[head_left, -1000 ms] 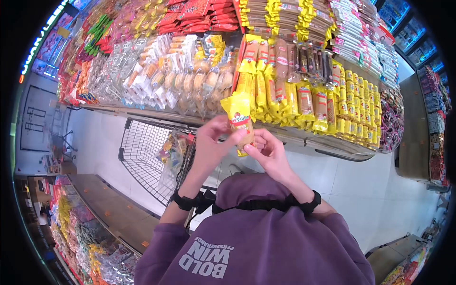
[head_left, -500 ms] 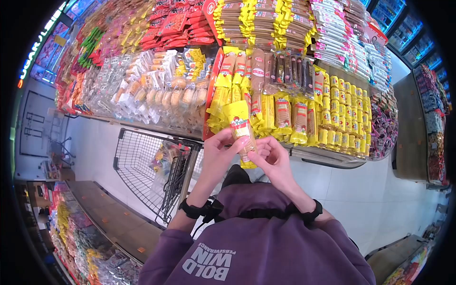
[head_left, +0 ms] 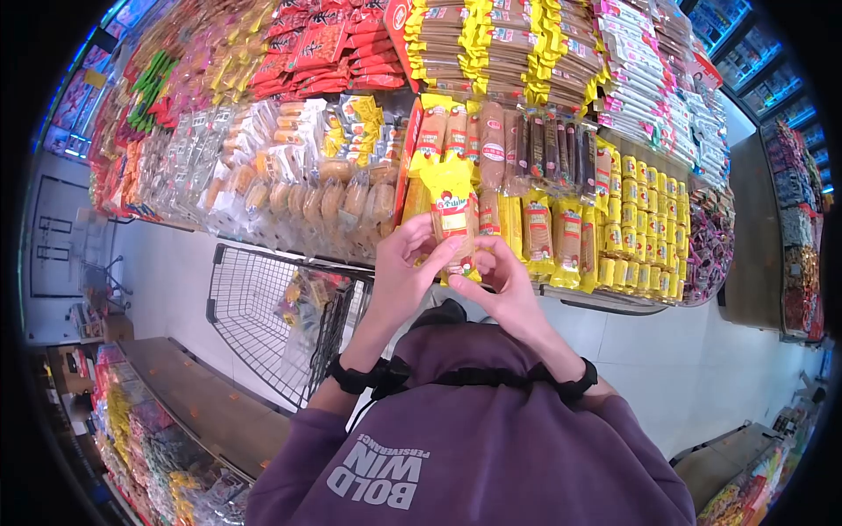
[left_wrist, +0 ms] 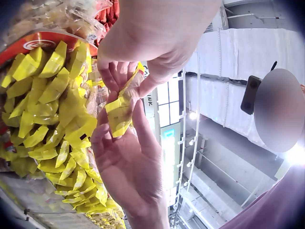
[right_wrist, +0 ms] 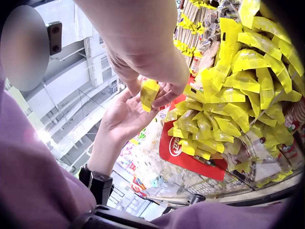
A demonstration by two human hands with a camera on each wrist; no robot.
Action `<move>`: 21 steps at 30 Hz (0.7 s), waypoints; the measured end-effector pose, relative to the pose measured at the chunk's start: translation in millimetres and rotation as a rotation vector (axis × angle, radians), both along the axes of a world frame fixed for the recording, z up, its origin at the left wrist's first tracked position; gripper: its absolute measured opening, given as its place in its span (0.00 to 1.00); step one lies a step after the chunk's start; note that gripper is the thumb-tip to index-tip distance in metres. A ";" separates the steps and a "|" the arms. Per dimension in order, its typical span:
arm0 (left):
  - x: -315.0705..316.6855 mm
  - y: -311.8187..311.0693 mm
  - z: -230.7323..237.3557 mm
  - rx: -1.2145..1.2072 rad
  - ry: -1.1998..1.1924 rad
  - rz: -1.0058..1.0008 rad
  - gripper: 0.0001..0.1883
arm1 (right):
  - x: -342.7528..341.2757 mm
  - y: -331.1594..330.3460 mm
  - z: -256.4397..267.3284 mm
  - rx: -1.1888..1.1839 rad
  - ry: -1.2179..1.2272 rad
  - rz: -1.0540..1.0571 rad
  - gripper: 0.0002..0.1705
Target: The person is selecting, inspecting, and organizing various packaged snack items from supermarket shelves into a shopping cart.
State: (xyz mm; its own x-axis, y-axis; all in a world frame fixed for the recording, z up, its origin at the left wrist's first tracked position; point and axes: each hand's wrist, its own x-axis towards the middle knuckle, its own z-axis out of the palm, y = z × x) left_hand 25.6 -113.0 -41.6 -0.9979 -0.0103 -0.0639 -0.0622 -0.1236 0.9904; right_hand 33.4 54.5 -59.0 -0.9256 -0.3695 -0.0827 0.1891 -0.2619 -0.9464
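In the head view, a yellow-ended snack packet (head_left: 454, 210) stands nearly upright before the shelf, with a red label and brownish contents behind clear plastic. My left hand (head_left: 408, 270) grips its left side, thumb across the front. My right hand (head_left: 507, 285) holds the lower right, its thumb by the bottom end. In the left wrist view, the packet's yellow end (left_wrist: 119, 114) shows between both hands. The right wrist view has that end (right_wrist: 149, 95) under my right hand (right_wrist: 152, 59), with my left hand (right_wrist: 123, 117) beneath.
Similar yellow packets (head_left: 537, 232) fill the shelf behind my hands, beside small yellow rolls (head_left: 645, 223). To the left lie clear-wrapped round cakes (head_left: 316, 206), past a red divider (head_left: 410, 162). A wire shopping cart (head_left: 254, 302) with bagged goods (head_left: 307, 302) stands at my left.
The packet rises toward the shelf from half a second ago and stands more upright. My left thumb lies across its front now, and my right thumb has slid toward the bottom end.
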 end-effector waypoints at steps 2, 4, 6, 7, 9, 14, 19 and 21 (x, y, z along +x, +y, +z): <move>-6.7 -5.2 2.0 -0.018 0.037 -0.011 0.19 | -8.5 -6.7 -3.0 -0.026 -0.037 -0.018 0.21; -12.4 -12.6 1.8 -0.003 0.070 -0.011 0.20 | -9.4 -11.7 -5.5 -0.029 -0.081 -0.027 0.21; -22.5 -19.7 1.4 0.036 0.139 0.005 0.20 | -17.1 -15.2 -0.5 -0.013 -0.095 -0.032 0.20; -23.8 -23.8 1.0 0.066 0.172 0.018 0.21 | -19.1 -14.7 2.0 -0.043 -0.116 -0.046 0.19; -22.0 -32.2 0.7 0.092 0.120 0.075 0.24 | -23.1 -10.8 -1.4 -0.040 -0.123 -0.071 0.17; -14.5 -48.7 13.3 0.060 0.057 0.037 0.18 | -37.5 -5.7 22.2 -0.012 -0.025 -0.146 0.13; -14.1 -32.6 30.5 0.180 0.115 -0.014 0.18 | -66.7 2.6 37.6 -0.063 -0.015 -0.231 0.18; -17.6 -18.5 31.4 0.257 0.101 0.034 0.18 | -66.9 -6.3 44.8 -0.090 -0.047 -0.277 0.21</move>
State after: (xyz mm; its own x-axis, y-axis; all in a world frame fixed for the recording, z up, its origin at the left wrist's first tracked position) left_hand 8.0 -131.4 -10.2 -0.9987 -0.0406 0.0310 0.0439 -0.3719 0.9272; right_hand -33.6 48.2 -14.2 -0.9881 -0.1114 -0.1063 0.1420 -0.3919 -0.9090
